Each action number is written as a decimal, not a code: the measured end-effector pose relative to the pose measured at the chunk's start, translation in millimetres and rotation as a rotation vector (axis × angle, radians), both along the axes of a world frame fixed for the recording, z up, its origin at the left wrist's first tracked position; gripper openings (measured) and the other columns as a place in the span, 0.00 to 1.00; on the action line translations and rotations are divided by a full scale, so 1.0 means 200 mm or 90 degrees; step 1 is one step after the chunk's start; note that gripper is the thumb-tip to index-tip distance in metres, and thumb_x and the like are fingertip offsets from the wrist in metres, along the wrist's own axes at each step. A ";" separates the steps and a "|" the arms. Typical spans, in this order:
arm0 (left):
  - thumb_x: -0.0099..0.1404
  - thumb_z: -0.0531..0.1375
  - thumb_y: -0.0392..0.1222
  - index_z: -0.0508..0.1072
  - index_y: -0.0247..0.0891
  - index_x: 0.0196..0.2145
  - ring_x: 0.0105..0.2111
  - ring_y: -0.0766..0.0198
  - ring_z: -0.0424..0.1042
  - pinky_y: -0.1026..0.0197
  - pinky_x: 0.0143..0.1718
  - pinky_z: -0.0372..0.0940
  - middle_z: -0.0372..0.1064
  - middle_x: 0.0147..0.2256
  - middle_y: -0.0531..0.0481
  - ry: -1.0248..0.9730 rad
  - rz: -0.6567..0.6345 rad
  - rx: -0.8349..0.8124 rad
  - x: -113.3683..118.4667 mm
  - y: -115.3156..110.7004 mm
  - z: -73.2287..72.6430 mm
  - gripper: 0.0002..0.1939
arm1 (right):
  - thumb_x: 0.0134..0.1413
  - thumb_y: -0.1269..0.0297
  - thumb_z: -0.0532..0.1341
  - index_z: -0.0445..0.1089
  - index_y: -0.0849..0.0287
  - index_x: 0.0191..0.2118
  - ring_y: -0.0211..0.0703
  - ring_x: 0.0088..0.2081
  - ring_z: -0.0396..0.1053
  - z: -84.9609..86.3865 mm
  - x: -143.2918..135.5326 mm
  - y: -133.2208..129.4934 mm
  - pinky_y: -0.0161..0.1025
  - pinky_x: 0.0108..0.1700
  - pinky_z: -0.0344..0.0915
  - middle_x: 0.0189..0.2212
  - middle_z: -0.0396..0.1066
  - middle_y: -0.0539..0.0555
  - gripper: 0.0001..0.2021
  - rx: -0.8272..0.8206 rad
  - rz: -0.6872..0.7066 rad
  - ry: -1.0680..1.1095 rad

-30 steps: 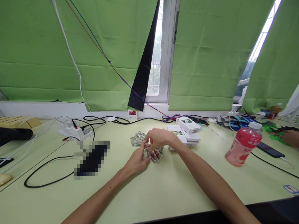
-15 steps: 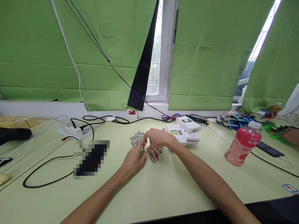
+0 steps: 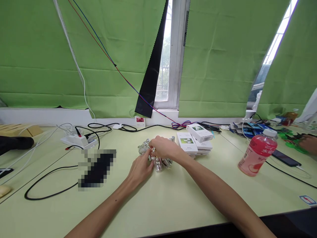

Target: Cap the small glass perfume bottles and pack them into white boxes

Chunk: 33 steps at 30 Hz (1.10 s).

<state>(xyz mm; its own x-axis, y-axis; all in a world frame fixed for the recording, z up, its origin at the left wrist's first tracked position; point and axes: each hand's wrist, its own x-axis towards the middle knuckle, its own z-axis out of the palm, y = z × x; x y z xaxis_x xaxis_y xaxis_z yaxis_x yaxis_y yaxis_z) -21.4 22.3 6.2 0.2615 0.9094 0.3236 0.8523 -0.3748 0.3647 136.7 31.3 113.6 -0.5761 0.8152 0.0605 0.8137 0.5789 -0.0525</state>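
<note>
Over the middle of the table, my left hand (image 3: 141, 166) and my right hand (image 3: 163, 147) meet at the fingertips, with fingers closed. Between and below them shows a small clear glass bottle (image 3: 158, 164) with a shiny silvery end pointing toward me; the fingers cover its upper part. More clear, glassy pieces lie close around: one glass piece (image 3: 143, 147) just past my left fingertips, others partly under my right hand. A silvery cap (image 3: 172, 138) pokes up behind my right hand. To its right is a pile of white boxes (image 3: 187, 141) with flower pictures.
A pink drink bottle (image 3: 257, 152) and a phone (image 3: 286, 158) are on the right. Left are a blurred-out dark item (image 3: 98, 169), a black cable loop and a white power strip (image 3: 79, 140). Cables run along the wall. Another person's hand (image 3: 308, 144) shows at the far right.
The glass bottle beneath my hands has turned, its silvery end now toward me. My right hand has shifted slightly left, fingers closer to my left fingertips. My left hand is almost still.
</note>
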 end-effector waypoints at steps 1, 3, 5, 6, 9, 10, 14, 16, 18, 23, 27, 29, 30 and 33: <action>0.65 0.53 0.39 0.64 0.44 0.47 0.35 0.52 0.76 0.60 0.30 0.56 0.76 0.36 0.50 -0.002 0.005 -0.002 0.00 0.00 0.01 0.12 | 0.58 0.64 0.66 0.75 0.60 0.47 0.48 0.39 0.76 0.00 0.00 0.00 0.35 0.32 0.61 0.44 0.74 0.61 0.12 0.006 0.001 0.004; 0.65 0.53 0.39 0.65 0.44 0.44 0.34 0.53 0.75 0.60 0.29 0.55 0.75 0.34 0.51 -0.006 0.013 -0.007 0.00 -0.01 0.02 0.09 | 0.58 0.64 0.65 0.75 0.60 0.47 0.49 0.40 0.76 -0.01 -0.01 0.00 0.35 0.32 0.61 0.43 0.74 0.60 0.12 0.020 0.000 0.008; 0.64 0.53 0.37 0.66 0.44 0.43 0.33 0.53 0.74 0.60 0.29 0.54 0.75 0.35 0.50 -0.011 0.014 -0.007 0.01 -0.01 0.03 0.10 | 0.59 0.64 0.65 0.75 0.60 0.47 0.50 0.41 0.76 -0.01 -0.02 0.00 0.36 0.32 0.61 0.42 0.75 0.60 0.11 0.035 -0.004 0.007; 0.64 0.53 0.37 0.67 0.44 0.44 0.34 0.53 0.74 0.60 0.29 0.54 0.75 0.35 0.50 -0.012 0.015 -0.003 0.00 -0.01 0.03 0.10 | 0.59 0.64 0.64 0.75 0.60 0.47 0.50 0.42 0.76 -0.01 -0.02 0.00 0.36 0.32 0.61 0.42 0.75 0.60 0.11 0.041 -0.007 0.005; 0.63 0.54 0.36 0.68 0.44 0.43 0.34 0.54 0.74 0.61 0.29 0.55 0.75 0.36 0.50 -0.020 0.013 0.006 0.00 -0.01 0.03 0.11 | 0.61 0.61 0.64 0.75 0.59 0.47 0.51 0.43 0.76 -0.02 -0.03 0.02 0.37 0.35 0.62 0.42 0.76 0.60 0.12 0.059 -0.015 -0.006; 0.63 0.54 0.35 0.69 0.44 0.42 0.34 0.55 0.74 0.61 0.29 0.56 0.75 0.35 0.50 -0.024 0.010 0.006 0.00 -0.01 0.03 0.11 | 0.61 0.60 0.64 0.75 0.59 0.47 0.51 0.43 0.76 -0.02 -0.03 0.03 0.37 0.36 0.62 0.42 0.76 0.60 0.12 0.066 -0.017 -0.009; 0.63 0.54 0.34 0.70 0.44 0.45 0.36 0.56 0.75 0.61 0.31 0.58 0.76 0.37 0.51 -0.043 -0.004 0.004 -0.02 0.01 0.01 0.13 | 0.62 0.56 0.64 0.75 0.59 0.47 0.51 0.43 0.76 -0.03 -0.03 0.05 0.38 0.37 0.62 0.41 0.77 0.60 0.13 0.084 -0.036 -0.014; 0.63 0.54 0.34 0.69 0.43 0.47 0.38 0.55 0.75 0.61 0.33 0.60 0.76 0.39 0.50 -0.049 -0.009 0.007 -0.03 0.02 0.00 0.15 | 0.62 0.55 0.64 0.75 0.59 0.45 0.51 0.43 0.76 -0.04 -0.03 0.05 0.37 0.37 0.61 0.40 0.77 0.59 0.13 0.088 -0.044 -0.015; 0.63 0.54 0.34 0.69 0.43 0.47 0.39 0.55 0.75 0.60 0.35 0.62 0.76 0.40 0.50 -0.052 -0.012 0.009 -0.04 0.03 -0.01 0.15 | 0.62 0.55 0.64 0.75 0.58 0.44 0.51 0.42 0.76 -0.04 -0.03 0.06 0.37 0.37 0.61 0.39 0.77 0.59 0.13 0.095 -0.049 -0.018; 0.63 0.55 0.35 0.70 0.42 0.44 0.40 0.55 0.76 0.59 0.39 0.64 0.76 0.40 0.49 -0.056 -0.015 0.009 -0.04 0.04 -0.02 0.12 | 0.62 0.55 0.65 0.76 0.59 0.43 0.50 0.41 0.76 -0.05 -0.02 0.09 0.37 0.37 0.60 0.37 0.77 0.59 0.12 0.110 -0.050 -0.026; 0.63 0.56 0.37 0.69 0.43 0.42 0.38 0.56 0.75 0.59 0.38 0.63 0.76 0.39 0.49 -0.061 -0.018 0.011 -0.03 0.03 -0.01 0.10 | 0.63 0.55 0.64 0.76 0.60 0.42 0.50 0.44 0.75 -0.06 -0.02 0.12 0.38 0.42 0.59 0.36 0.77 0.60 0.12 0.123 -0.051 -0.025; 0.63 0.56 0.38 0.69 0.43 0.42 0.38 0.56 0.75 0.59 0.37 0.63 0.76 0.39 0.49 -0.058 -0.019 0.011 -0.03 0.03 -0.01 0.08 | 0.64 0.56 0.64 0.76 0.61 0.42 0.50 0.44 0.74 -0.07 -0.01 0.13 0.38 0.44 0.59 0.36 0.78 0.60 0.13 0.129 -0.055 -0.024; 0.63 0.56 0.38 0.69 0.43 0.41 0.37 0.55 0.75 0.59 0.36 0.63 0.76 0.40 0.49 -0.056 -0.019 0.010 -0.03 0.03 -0.02 0.08 | 0.64 0.56 0.63 0.76 0.61 0.42 0.50 0.45 0.74 -0.08 -0.01 0.14 0.39 0.45 0.59 0.36 0.78 0.60 0.13 0.132 -0.057 -0.023; 0.64 0.55 0.39 0.69 0.43 0.42 0.35 0.55 0.74 0.58 0.34 0.62 0.76 0.40 0.49 -0.047 -0.009 0.009 -0.03 0.03 -0.02 0.09 | 0.65 0.56 0.63 0.76 0.61 0.42 0.50 0.46 0.74 -0.08 -0.02 0.14 0.39 0.46 0.58 0.37 0.78 0.61 0.13 0.139 -0.071 -0.019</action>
